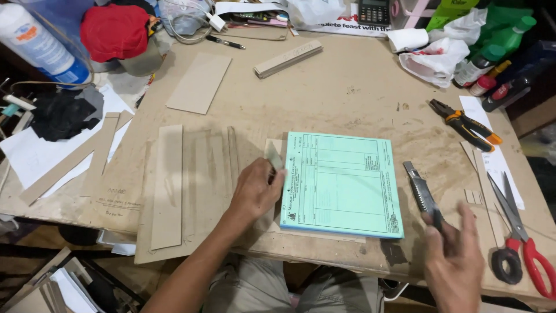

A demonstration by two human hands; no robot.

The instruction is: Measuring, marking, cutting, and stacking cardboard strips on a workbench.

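My left hand [255, 191] rests at the left edge of a light green pad of printed forms [341, 182] and pinches a small grey scrap of card [273, 155] between its fingertips. The pad lies flat on the brown cardboard-covered table [347, 93]. To the right, my right hand [454, 261] is blurred and closes around the handle end of a grey utility knife [421, 191], whose blade end points away from me beside the pad's right edge.
Long cardboard strips [168, 185] lie left of the pad. A larger card rectangle [200, 82] and a bundle of strips [288, 58] lie further back. Orange-handled pliers [466, 124] and red-handled scissors [521, 237] sit at the right. Bottles, bags and a calculator crowd the far edge.
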